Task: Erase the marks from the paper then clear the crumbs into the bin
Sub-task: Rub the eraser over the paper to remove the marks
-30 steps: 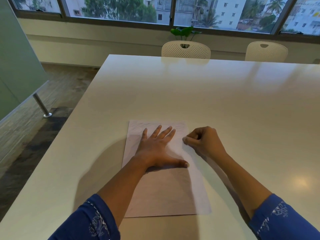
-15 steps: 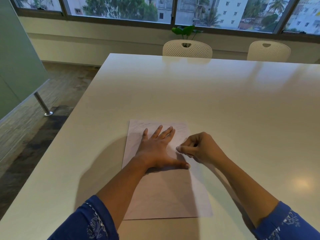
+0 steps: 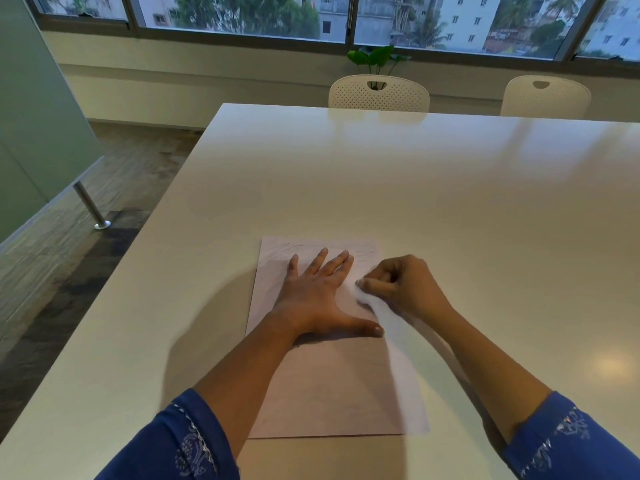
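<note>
Having slid left from the edge of the paper (image 3: pixel 332 386) on the tabletop (image 3: pixel 450 202), rubs beside the flat, open left hand (image 3: pixel 318 296) pressing it down, with the curled right hand (image 3: pixel 401 289) pinching a small white eraser (image 3: pixel 359 283), so still erasing, no crumbs cleared yet.

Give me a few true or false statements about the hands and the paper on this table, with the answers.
1. The left hand lies flat on the paper, fingers spread. True.
2. The right hand lies open, palm flat. False: its fingers are curled, pinching a small white object over the paper.
3. Two white chairs stand at the far edge of the table. True.
4. A bin stands beside the paper. False: none is in view.
</note>
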`<state>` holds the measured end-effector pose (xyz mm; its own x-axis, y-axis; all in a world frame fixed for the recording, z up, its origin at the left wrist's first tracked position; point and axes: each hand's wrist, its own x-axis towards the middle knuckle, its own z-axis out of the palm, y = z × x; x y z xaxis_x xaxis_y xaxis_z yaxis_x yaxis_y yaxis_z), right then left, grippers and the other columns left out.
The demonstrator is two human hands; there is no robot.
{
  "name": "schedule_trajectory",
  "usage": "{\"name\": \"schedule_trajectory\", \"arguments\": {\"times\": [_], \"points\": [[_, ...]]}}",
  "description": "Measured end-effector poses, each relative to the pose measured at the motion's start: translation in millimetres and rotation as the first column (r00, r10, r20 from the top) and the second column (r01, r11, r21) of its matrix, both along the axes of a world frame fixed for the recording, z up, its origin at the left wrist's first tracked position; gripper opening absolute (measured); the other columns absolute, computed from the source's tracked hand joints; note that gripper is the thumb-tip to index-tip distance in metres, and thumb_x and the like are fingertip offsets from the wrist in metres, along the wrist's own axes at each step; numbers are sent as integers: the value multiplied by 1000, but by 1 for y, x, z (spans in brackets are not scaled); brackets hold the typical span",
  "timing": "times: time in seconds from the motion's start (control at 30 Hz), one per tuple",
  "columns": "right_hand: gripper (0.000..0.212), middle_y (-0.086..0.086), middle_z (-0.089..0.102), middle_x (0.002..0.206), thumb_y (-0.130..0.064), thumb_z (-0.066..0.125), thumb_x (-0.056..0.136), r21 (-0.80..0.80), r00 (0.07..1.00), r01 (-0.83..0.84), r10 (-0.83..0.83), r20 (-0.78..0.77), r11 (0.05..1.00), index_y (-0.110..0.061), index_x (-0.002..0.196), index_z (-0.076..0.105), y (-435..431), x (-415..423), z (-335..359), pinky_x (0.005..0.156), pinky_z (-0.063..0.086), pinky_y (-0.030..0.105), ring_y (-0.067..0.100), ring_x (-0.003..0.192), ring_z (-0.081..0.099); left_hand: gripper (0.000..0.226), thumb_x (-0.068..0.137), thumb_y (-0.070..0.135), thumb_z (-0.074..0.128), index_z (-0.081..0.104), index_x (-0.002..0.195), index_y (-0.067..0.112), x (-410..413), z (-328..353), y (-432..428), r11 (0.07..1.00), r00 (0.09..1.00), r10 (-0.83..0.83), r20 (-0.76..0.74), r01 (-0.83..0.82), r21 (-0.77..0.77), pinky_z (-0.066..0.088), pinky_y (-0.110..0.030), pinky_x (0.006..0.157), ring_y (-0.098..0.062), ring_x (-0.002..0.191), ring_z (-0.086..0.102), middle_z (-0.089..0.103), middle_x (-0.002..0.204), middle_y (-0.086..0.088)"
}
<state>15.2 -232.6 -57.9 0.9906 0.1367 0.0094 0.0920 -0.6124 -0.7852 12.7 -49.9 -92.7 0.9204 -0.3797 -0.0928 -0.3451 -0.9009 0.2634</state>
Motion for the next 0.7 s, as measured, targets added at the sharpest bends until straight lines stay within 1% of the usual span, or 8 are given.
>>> {"name": "schedule_trajectory", "arguments": {"times": [0.1, 0.17, 0.23, 0.33, 0.43, 0.53, 0.63, 0.7], "points": [[18, 6, 69, 60, -23, 81, 80, 44, 985, 148, -151, 86, 988, -10, 69, 74, -9, 16, 0, 50, 45, 23, 11, 49, 56, 141, 41, 109, 21, -10, 157, 35, 0, -1, 1, 1000, 1000, 4, 1, -4, 3, -11, -61, 118, -12, 150, -23, -16, 164, 18], [18, 7, 69, 62, -22, 80, 80, 20, 978, 174, -175, 117, 985, -12, 67, 72, -7, 16, -3, 53, 46, 28, 15, 52, 57, 141, 41, 109, 21, -10, 157, 35, 0, -1, 0, 1000, 1000, 7, 4, -7, 2, -11, -61, 118, -11, 150, -23, -16, 164, 19], [15, 1, 67, 59, -22, 80, 80, -22, 991, 96, -94, 92, 995, -13, 70, 73, 1, 6, -3, 49, 45, 24, 10, 48, 55, 140, 43, 109, 22, -10, 158, 35, -1, -1, 0, 1000, 1000, 6, 3, -6, -3, -12, -60, 118, -11, 149, -23, -16, 164, 19], [16, -4, 64, 53, -23, 79, 82, 27, 993, -65, 68, -96, 998, -9, 77, 75, 7, -3, 1, 40, 37, 13, 1, 37, 47, 139, 44, 109, 22, -10, 158, 35, 0, -1, 0, 1000, 1000, -6, -1, 6, 3, -11, -61, 118, -12, 149, -24, -18, 164, 18], [18, -5, 64, 51, -23, 80, 80, 106, 996, 85, -81, -47, 991, -7, 74, 74, -2, 8, 5, 40, 37, 16, 7, 38, 49, 141, 42, 109, 21, -11, 157, 35, 0, 0, 0, 1000, 1000, 1, -6, 0, 12, -10, -61, 118, -13, 150, -24, -17, 164, 18], [20, 6, 66, 54, -20, 80, 80, 132, 988, 149, -154, 28, 980, -4, 72, 74, -6, 13, 5, 42, 41, 22, 14, 42, 50, 140, 42, 108, 22, -11, 157, 35, -1, 0, 0, 1000, 1000, 6, -6, -6, 8, -10, -61, 118, -12, 150, -23, -16, 164, 18], [19, -1, 66, 55, -27, 80, 80, 21, 996, -9, 11, -92, 1000, -10, 73, 75, 2, 5, 7, 44, 40, 16, 3, 40, 50, 140, 42, 109, 21, -11, 157, 35, 0, 0, 0, 1000, 1000, -3, -1, 3, 4, -11, -61, 118, -12, 149, -24, -17, 164, 17], [20, -3, 67, 55, -31, 80, 79, -33, 980, -97, 90, -179, 995, -12, 73, 75, 4, 4, 8, 44, 40, 14, 2, 41, 50, 141, 42, 109, 19, -11, 158, 34, 2, -1, 1, 1000, 1000, -10, -2, 10, 9, -11, -61, 118, -12, 149, -24, -18, 164, 17]]}}
